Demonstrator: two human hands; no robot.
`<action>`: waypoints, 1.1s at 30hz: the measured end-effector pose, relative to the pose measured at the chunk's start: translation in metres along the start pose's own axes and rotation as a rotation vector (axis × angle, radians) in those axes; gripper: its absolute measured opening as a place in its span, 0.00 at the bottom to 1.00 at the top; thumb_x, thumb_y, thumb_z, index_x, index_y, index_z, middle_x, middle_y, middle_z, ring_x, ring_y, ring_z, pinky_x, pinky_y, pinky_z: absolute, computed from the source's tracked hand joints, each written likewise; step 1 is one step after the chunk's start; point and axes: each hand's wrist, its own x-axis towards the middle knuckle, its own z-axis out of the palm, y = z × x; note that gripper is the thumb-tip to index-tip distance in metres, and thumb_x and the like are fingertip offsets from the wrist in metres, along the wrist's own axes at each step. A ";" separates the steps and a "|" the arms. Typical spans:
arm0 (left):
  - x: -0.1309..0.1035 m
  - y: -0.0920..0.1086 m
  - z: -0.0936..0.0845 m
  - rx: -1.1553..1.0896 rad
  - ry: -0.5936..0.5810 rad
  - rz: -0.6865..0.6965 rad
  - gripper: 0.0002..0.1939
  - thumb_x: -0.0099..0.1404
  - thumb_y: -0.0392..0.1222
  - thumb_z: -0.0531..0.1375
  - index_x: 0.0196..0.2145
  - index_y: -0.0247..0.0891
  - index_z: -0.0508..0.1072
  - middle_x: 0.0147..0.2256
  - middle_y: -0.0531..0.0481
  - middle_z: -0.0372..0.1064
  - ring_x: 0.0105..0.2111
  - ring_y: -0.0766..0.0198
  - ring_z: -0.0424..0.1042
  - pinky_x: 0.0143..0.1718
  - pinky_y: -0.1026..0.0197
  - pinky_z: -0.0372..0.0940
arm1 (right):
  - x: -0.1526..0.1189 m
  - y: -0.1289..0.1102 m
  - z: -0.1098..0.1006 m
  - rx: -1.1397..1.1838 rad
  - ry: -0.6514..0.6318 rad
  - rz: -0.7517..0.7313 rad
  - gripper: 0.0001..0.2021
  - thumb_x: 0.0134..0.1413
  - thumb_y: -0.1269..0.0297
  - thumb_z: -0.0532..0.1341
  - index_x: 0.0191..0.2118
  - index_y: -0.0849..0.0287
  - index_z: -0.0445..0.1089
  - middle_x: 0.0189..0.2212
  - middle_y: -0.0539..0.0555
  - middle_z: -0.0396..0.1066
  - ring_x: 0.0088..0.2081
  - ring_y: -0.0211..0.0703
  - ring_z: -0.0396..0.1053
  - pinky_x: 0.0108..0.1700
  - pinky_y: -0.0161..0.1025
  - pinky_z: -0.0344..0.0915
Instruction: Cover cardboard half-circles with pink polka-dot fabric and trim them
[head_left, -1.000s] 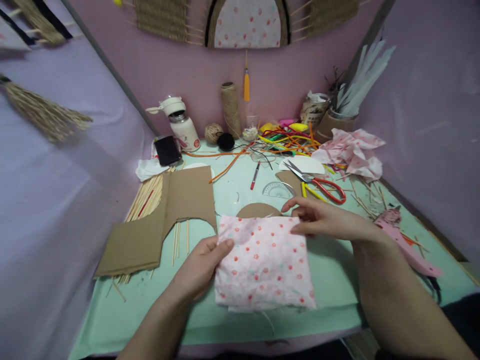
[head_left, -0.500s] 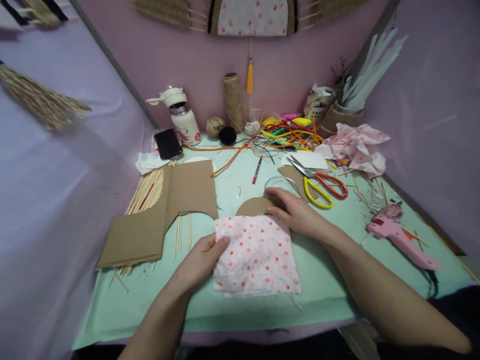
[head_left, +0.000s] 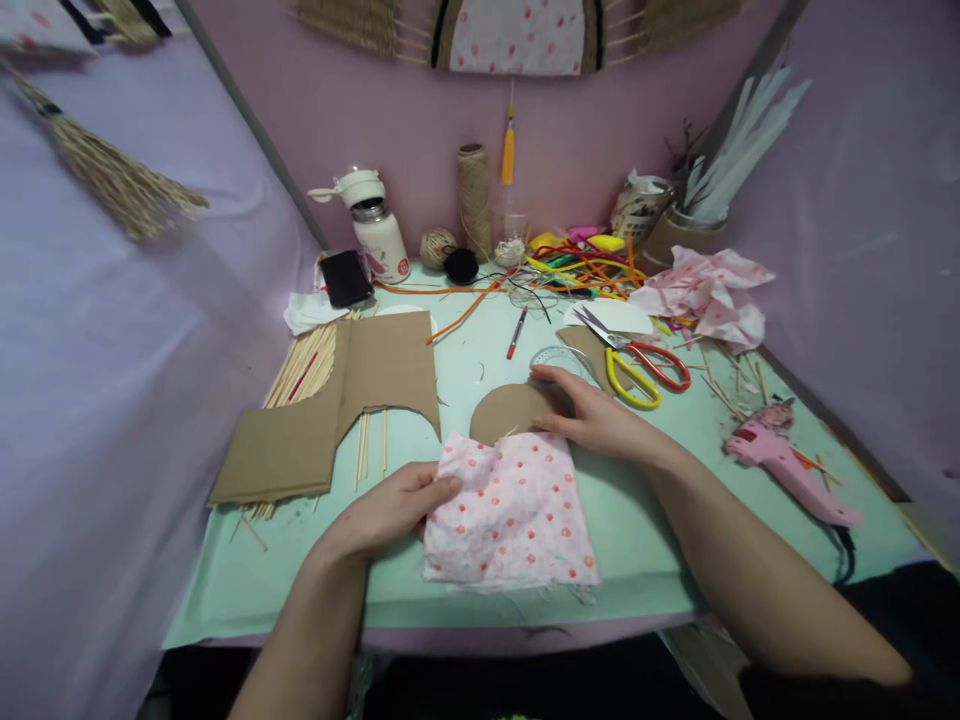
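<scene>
Print cloth (head_left: pixel 514 520) is lying nr the front of the table (head_left: pixel 645 545), pink w/ red dots, wrinkling a bit, bottom edge fraying. L hand (head_left: pixel 401 505) is pinching its left edge, thumb on top, fingers tucking under. Rounded cdbd piece (head_left: pixel 501 412) is sitting directly behind, its lower part going out of sight at the cloth's top edge. R hand (head_left: pixel 592 415) is reaching to that piece's right side, thumb and forefinger standing apart, tips nr the cloth's top edge; can't tell if it's actually gripping anything, b/c the back of the hand is blocking the view.

Step in hand, by my read: positioning cloth against cdbd. Next move is prob. calling for a firm L pinch, R fingers steadying the curved edge, wrinkles being smoothed out.

Just past R fingertips, a clear protractor (head_left: pixel 555 357) is peeking out; scissors (head_left: pixel 619 346) are lying beyond it, partly over a cdbd scrap (head_left: pixel 587 350). Off left, a bigger cut cdbd sheet (head_left: pixel 390 362) is covering part of a bundle of thin sticks (head_left: pixel 300 368). Off right, a pink glue gun (head_left: pixel 795 467) is lying nr loose sticks. Along the back, a white bottle (head_left: pixel 386 245) and twine spool (head_left: pixel 474 200) are standing, w/ coloured strands (head_left: pixel 600 282) tangling alongside.
</scene>
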 end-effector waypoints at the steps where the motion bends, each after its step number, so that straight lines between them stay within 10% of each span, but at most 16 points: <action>1: -0.001 0.000 0.000 -0.017 0.020 -0.005 0.24 0.59 0.61 0.62 0.34 0.32 0.74 0.26 0.51 0.68 0.24 0.68 0.60 0.27 0.64 0.56 | 0.001 0.000 0.001 -0.011 0.006 0.003 0.34 0.54 0.57 0.64 0.64 0.55 0.56 0.61 0.62 0.62 0.61 0.57 0.61 0.61 0.55 0.58; 11: -0.016 -0.010 -0.017 -0.176 0.202 0.007 0.20 0.58 0.55 0.66 0.32 0.32 0.75 0.29 0.48 0.73 0.27 0.66 0.66 0.30 0.64 0.59 | 0.002 -0.005 0.011 -0.131 -0.046 -0.022 0.46 0.44 0.55 0.69 0.68 0.54 0.49 0.63 0.64 0.57 0.64 0.62 0.52 0.62 0.61 0.51; 27: 0.029 0.020 -0.028 -0.078 0.120 0.024 0.20 0.58 0.54 0.65 0.39 0.34 0.75 0.33 0.47 0.74 0.32 0.63 0.70 0.35 0.63 0.64 | 0.001 -0.001 0.001 -0.079 0.510 0.096 0.41 0.45 0.48 0.68 0.62 0.56 0.56 0.59 0.65 0.63 0.57 0.64 0.62 0.55 0.60 0.62; 33: 0.021 0.016 -0.038 0.058 0.010 0.071 0.17 0.60 0.46 0.63 0.44 0.36 0.71 0.28 0.55 0.66 0.22 0.73 0.58 0.22 0.68 0.51 | -0.031 -0.045 0.038 -0.006 0.178 -0.111 0.41 0.51 0.48 0.65 0.66 0.54 0.46 0.58 0.65 0.63 0.54 0.58 0.66 0.50 0.53 0.68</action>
